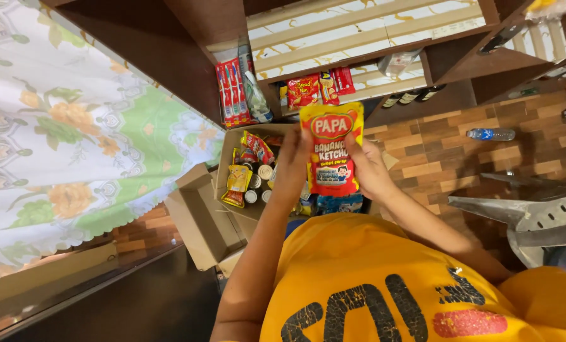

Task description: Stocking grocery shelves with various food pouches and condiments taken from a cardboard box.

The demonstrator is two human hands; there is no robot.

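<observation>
1 red-yellow sauce pouch [330,149], 2 hands [365,168]

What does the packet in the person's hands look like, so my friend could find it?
Start at the open cardboard box of small cans and packets on the floor. Just right of it, the left hand and right hand hold up a pouch. Unlike the packets lying in the box, it stands upright: yellow top, red body, small cartoon face.

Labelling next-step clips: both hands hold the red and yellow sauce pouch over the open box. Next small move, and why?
Probably lift the pouch, held by the left hand and right hand, toward the wooden shelf: similar red packets already sit there, and it is raised clear of the cardboard box.
</observation>
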